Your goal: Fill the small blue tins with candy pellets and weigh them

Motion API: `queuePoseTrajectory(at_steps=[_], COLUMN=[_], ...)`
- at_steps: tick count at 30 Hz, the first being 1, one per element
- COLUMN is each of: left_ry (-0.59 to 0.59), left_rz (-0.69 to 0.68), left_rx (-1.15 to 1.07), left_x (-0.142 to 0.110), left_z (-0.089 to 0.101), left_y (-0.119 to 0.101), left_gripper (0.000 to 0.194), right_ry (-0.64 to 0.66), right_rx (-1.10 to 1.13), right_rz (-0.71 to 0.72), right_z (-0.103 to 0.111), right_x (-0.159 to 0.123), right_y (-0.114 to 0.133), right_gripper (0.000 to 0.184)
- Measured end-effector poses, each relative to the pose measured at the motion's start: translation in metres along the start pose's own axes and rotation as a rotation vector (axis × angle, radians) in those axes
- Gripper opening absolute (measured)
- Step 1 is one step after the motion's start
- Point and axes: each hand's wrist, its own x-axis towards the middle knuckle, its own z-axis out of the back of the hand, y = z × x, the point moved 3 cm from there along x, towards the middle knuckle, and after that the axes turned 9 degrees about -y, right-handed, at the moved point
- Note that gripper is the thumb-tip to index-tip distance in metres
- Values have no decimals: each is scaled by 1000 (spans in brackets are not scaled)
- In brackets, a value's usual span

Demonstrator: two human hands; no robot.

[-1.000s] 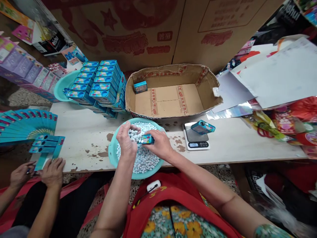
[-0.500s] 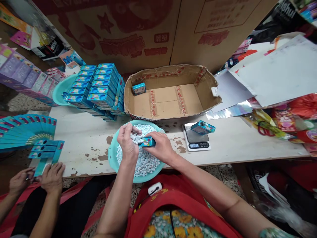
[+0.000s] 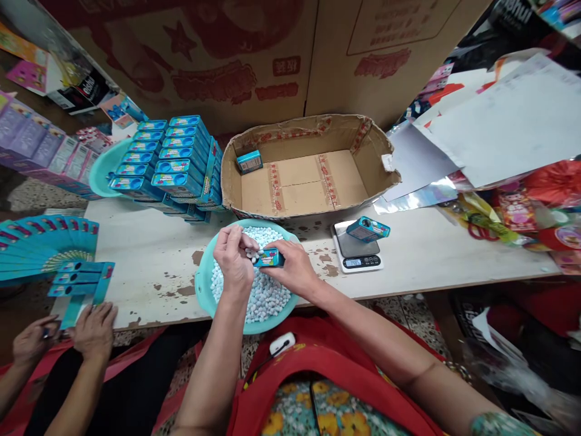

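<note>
Over a turquoise basin point(image 3: 202, 280) full of small pale blue and white candies point(image 3: 267, 297), my right hand point(image 3: 293, 266) grips a small blue candy box point(image 3: 269, 258), lying on its side with one end toward my left hand. My left hand point(image 3: 233, 257) is curled at that end, with a few candies at its fingertips. Right of the basin, another blue box point(image 3: 368, 229) rests tilted on a small digital scale point(image 3: 358, 254), whose display is lit. One more blue box point(image 3: 249, 162) lies in the shallow cardboard tray point(image 3: 304, 188) behind the basin.
Stacked blue boxes point(image 3: 181, 157) stand at the back left, beside another turquoise basin point(image 3: 100, 175). A co-worker's hands point(image 3: 93, 330) handle flat blue cartons point(image 3: 82, 278) at the left. Papers point(image 3: 503, 121) and colourful packets point(image 3: 517, 209) lie at the right. A large carton point(image 3: 245, 54) stands behind.
Fewer candies show in my left hand, which stays at the box's end. My right hand keeps its hold on the box. The whole view has shifted slightly.
</note>
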Motion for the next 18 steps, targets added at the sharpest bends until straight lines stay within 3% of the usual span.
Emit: queuePoseTrajectory(at_steps=[4, 7, 10, 12, 15, 18], left_ry=[2, -13, -62, -6, 120, 224], left_rz=[15, 32, -81, -228, -350, -409], left_rx=[-67, -31, 364, 727, 965, 1187], left_x=[5, 21, 45, 59, 66, 58], left_z=[4, 20, 47, 60, 65, 58], left_y=[-9, -2, 29, 57, 94, 109], left_gripper=[18, 22, 27, 29, 25, 30], right_ry=[-37, -67, -88, -94, -100, -129], right_rx=[81, 182, 202, 153, 136, 208], right_rz=[6, 16, 2, -23, -41, -50], right_z=[8, 16, 17, 16, 18, 25], right_x=[-2, -5, -5, -4, -3, -3], right_y=[-1, -2, -10, -17, -21, -18], right_gripper=[37, 36, 38, 38, 39, 39])
